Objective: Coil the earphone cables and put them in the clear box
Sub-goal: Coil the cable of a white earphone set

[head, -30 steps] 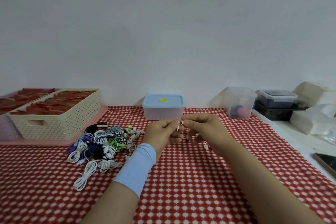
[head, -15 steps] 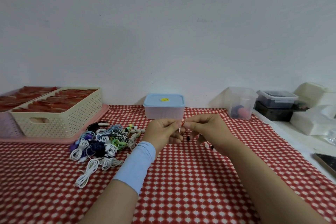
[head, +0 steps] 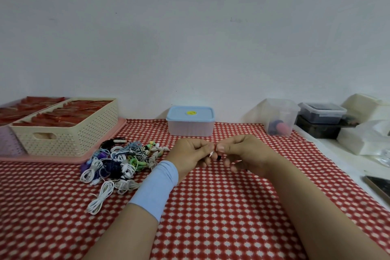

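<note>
Both hands meet over the red-checked counter [head: 211, 217], the left hand [head: 190, 154] and right hand [head: 244, 152] each pinching a small red-and-white earphone cable [head: 214, 151] between thumb and fingers [head: 205, 147], a black earbud [head: 219, 157] hanging just below. The tangled earphone pile [head: 118, 160] lies left of the fingers; the clear box [head: 281, 112] stands beyond them to the right, well apart. A loosened pinch could let the thin cable spring open or drop short of the box.

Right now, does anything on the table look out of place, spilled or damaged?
Nothing stands out. The left hand and right hand pinch one cable. The earphones lie in one heap, none off the table. The blue-lid box is shut; the clear box stands upright.
</note>
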Demonstrator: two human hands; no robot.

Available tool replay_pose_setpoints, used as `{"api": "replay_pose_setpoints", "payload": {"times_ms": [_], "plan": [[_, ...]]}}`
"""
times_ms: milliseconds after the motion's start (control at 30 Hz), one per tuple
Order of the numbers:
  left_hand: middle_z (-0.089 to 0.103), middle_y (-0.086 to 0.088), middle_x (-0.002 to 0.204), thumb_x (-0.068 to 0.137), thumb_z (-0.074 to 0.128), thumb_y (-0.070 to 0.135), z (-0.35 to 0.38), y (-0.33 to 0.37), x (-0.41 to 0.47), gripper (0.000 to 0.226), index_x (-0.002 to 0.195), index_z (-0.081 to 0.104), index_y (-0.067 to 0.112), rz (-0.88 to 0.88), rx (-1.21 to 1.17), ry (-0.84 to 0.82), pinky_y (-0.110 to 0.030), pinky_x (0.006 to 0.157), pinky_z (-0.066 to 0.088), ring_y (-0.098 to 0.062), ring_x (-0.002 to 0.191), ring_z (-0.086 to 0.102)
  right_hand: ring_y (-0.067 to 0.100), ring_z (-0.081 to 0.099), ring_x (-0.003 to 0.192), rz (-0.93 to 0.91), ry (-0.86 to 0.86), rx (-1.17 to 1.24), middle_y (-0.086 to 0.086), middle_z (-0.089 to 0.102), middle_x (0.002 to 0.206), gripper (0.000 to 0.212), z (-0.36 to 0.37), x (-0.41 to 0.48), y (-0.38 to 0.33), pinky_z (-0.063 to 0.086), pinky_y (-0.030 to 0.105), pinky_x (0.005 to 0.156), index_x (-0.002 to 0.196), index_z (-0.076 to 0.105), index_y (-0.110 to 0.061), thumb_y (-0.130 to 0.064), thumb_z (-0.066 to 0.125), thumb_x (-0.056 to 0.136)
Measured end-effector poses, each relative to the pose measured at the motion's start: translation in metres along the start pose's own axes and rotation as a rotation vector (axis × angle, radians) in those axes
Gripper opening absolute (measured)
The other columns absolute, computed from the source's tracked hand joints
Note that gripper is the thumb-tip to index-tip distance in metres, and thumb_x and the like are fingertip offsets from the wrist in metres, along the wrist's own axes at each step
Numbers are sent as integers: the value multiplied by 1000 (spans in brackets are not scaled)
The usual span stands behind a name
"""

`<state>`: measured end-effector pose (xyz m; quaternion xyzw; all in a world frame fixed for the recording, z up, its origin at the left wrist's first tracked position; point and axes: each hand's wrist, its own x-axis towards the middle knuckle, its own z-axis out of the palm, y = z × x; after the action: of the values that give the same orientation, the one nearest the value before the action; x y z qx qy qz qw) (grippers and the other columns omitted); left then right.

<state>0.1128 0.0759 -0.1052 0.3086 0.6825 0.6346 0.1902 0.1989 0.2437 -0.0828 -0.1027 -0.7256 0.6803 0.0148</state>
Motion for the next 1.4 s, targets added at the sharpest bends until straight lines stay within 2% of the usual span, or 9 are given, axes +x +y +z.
{"api": "replay_pose_setpoints", "payload": {"times_ms": [200,333,467,633,800,967,1133,1400], "plan": [[73,-2,74,95,62,15,3,1,1,16,88,77,10,7,28,70,-19,58,50,-8,58,59,14,64,61,43,11,47,12,74,86,24,2,0,-2,50,23,44,94,78,-7,-22,78,74],[73,-4,73,94,62,11,7,3,1,16,87,76,9,28,40,107,-18,56,50,-7,55,60,14,64,60,56,64,64,11,75,84,6,3,2,0,51,24,46,83,80,-13,-17,76,82],[74,-5,74,94,63,9,10,2,3,15,87,76,9,5,24,146,-21,57,53,-10,56,62,16,66,61,-5,116,21,12,75,83,7,6,2,2,53,27,49,89,79,-9,-14,75,86],[74,-10,83,94,63,14,11,0,3,13,95,74,7,-103,-195,173,-26,61,56,-16,62,66,17,68,65,-192,149,-72,11,78,89,12,7,-2,0,55,29,52,99,79,-10,-13,73,89],[74,-12,85,93,64,15,8,1,2,16,99,74,4,-115,-213,142,-25,58,56,-16,61,66,18,67,62,-272,160,-160,9,78,83,11,6,-3,2,56,28,50,96,80,-12,-8,75,87],[75,-10,83,92,66,15,4,2,1,15,99,75,6,-107,-193,119,-25,61,56,-16,65,67,16,66,62,-237,114,-137,11,78,88,12,4,-3,1,55,28,52,98,80,-11,-9,75,87],[74,-9,81,90,68,12,3,3,1,15,101,75,5,-83,-186,89,-25,62,56,-18,68,68,19,66,60,-202,99,-64,13,77,85,10,2,-3,0,55,30,53,91,78,-11,-4,76,84],[75,-11,83,91,67,11,0,0,1,13,97,75,3,-92,-184,106,-24,59,55,-16,65,66,20,67,62,-225,89,-113,16,77,89,15,2,-2,0,57,31,54,101,80,-7,-8,73,87]]}}
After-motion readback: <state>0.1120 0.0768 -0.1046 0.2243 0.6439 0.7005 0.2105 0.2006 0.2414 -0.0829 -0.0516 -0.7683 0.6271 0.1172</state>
